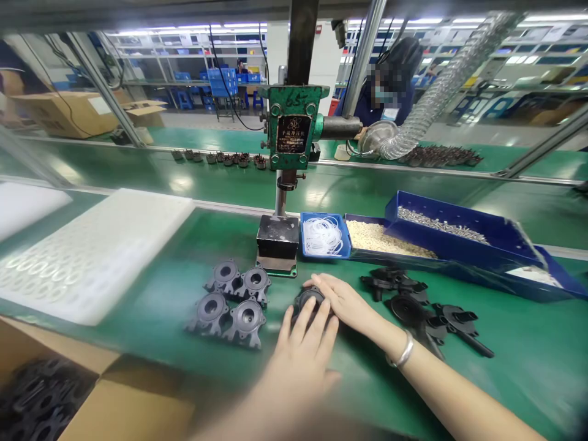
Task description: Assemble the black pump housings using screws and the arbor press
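Note:
A round black plastic housing (309, 296) lies on the green bench in front of the press, partly hidden under both hands. My left hand (304, 334) reaches over it with fingers stretched and spread, the fingertips resting on its top. From the right, my right hand (342, 299), with a silver bracelet at the wrist, curls its fingers round the far side of the same housing. To the left, several similar black housings (248, 315) sit grouped together with their round openings up. Right of my hands lie several black plastic parts with pipe stubs (408, 309).
A green hand press (294, 131) on a black block (277, 236) stands ahead. Beside it are blue bins of white rings (323, 236), cream pieces (381, 239) and screws (441, 225). White sheets (114, 245) lie left, above a cardboard box (133, 398). A person (390, 92) sits opposite.

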Action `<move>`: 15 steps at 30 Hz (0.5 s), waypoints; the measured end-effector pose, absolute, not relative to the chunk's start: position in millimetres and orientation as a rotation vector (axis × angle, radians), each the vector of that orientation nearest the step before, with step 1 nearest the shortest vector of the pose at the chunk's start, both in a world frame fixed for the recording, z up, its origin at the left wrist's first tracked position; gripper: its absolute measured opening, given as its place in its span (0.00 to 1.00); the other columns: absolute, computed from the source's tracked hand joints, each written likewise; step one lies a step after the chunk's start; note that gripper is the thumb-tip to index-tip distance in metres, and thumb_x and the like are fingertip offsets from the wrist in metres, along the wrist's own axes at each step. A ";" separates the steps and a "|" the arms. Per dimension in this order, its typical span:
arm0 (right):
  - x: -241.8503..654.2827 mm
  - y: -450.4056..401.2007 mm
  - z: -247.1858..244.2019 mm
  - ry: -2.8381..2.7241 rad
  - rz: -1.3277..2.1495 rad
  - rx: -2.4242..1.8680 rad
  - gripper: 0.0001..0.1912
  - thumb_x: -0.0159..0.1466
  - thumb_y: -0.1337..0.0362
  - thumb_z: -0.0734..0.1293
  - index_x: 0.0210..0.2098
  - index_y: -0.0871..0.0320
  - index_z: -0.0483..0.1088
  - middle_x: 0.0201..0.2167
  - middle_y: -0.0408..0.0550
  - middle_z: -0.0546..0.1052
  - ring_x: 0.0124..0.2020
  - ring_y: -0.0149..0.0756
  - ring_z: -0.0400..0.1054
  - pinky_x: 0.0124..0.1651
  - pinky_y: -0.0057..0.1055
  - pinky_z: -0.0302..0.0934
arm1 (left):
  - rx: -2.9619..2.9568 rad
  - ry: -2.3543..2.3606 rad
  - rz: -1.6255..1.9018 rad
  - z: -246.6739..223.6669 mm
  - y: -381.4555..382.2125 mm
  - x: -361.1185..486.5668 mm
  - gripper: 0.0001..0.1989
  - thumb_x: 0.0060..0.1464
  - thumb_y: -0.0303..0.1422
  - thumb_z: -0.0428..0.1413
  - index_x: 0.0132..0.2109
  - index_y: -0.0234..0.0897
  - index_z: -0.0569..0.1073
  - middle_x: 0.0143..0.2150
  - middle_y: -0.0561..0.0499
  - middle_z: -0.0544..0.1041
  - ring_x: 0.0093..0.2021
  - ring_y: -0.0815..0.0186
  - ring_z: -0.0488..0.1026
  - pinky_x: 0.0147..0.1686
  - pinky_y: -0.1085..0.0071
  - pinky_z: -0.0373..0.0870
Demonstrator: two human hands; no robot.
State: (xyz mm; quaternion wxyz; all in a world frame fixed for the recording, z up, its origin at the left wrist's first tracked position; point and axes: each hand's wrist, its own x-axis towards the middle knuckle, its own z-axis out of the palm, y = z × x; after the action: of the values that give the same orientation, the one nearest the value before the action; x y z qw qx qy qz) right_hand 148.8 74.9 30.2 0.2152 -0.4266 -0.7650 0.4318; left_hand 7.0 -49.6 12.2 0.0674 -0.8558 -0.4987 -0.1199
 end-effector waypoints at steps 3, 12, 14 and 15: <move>149.6 72.9 28.6 -2.092 0.995 -1.119 0.22 0.72 0.49 0.55 0.47 0.57 0.72 0.47 0.53 0.74 0.51 0.44 0.67 0.58 0.41 0.59 | -2.452 -1.574 -0.338 10.7 -41.8 9.1 0.37 0.59 0.48 0.54 0.68 0.34 0.56 0.73 0.42 0.47 0.70 0.43 0.50 0.60 0.42 0.65; 162.6 57.7 15.6 -2.190 1.159 -0.752 0.26 0.72 0.47 0.56 0.65 0.49 0.56 0.67 0.50 0.54 0.69 0.43 0.47 0.71 0.45 0.44 | -2.423 -1.360 -0.467 54.8 -53.9 -6.5 0.20 0.62 0.34 0.51 0.59 0.33 0.69 0.60 0.40 0.72 0.65 0.47 0.63 0.63 0.44 0.61; 161.0 55.8 11.0 -2.303 1.071 -0.704 0.35 0.67 0.42 0.61 0.67 0.50 0.51 0.69 0.52 0.49 0.70 0.47 0.44 0.70 0.47 0.45 | -2.410 -1.255 -0.578 76.0 -71.3 -33.2 0.14 0.61 0.31 0.51 0.52 0.38 0.73 0.56 0.46 0.77 0.62 0.55 0.68 0.68 0.50 0.53; 158.6 54.9 8.9 -2.350 1.017 -0.716 0.37 0.66 0.42 0.63 0.67 0.49 0.50 0.69 0.53 0.47 0.70 0.47 0.44 0.70 0.47 0.46 | -2.413 -1.250 -0.577 84.3 -80.0 -52.3 0.14 0.60 0.29 0.51 0.51 0.39 0.74 0.55 0.47 0.77 0.61 0.59 0.69 0.69 0.55 0.50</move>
State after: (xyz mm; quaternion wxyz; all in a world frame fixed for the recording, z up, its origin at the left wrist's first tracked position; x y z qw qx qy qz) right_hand 158.6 54.9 8.9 0.2389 -0.2615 -0.8583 0.3713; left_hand -52.3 -80.0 84.3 0.1808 -0.8542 -0.4427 -0.2042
